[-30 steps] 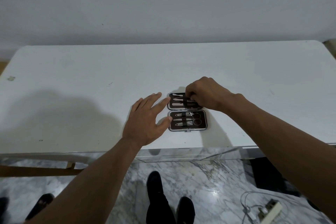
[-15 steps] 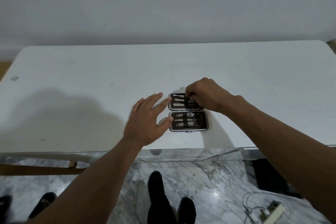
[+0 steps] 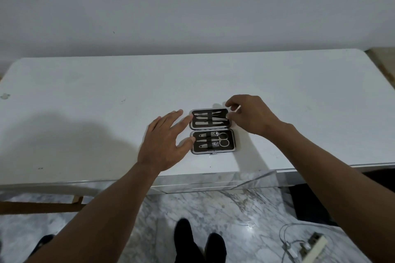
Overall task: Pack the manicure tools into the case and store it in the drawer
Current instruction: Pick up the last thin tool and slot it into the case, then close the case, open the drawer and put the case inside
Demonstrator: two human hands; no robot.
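A small manicure case point(image 3: 213, 152) lies flat and opened out near the front edge of the white table point(image 3: 85, 102). Its dark lining holds several silver tools under elastic bands: files and pushers point(image 3: 210, 119) in the far half, clippers and small scissors point(image 3: 222, 140) in the near half. My left hand point(image 3: 165, 142) rests flat on the table with fingers spread, its fingertips touching the case's left edge. My right hand point(image 3: 249, 114) hovers at the far half's right end, fingers curled and apart, holding nothing.
A mirrored drawer front point(image 3: 213, 181) runs under the table's front edge. On the marble floor point(image 3: 245, 220) lie a white cable and power strip point(image 3: 307, 247) at lower right. My dark shoes point(image 3: 198, 243) stand below the table.
My right hand has come off the tools in the far half and shifted right, uncovering that half. The left hand has stayed in place.
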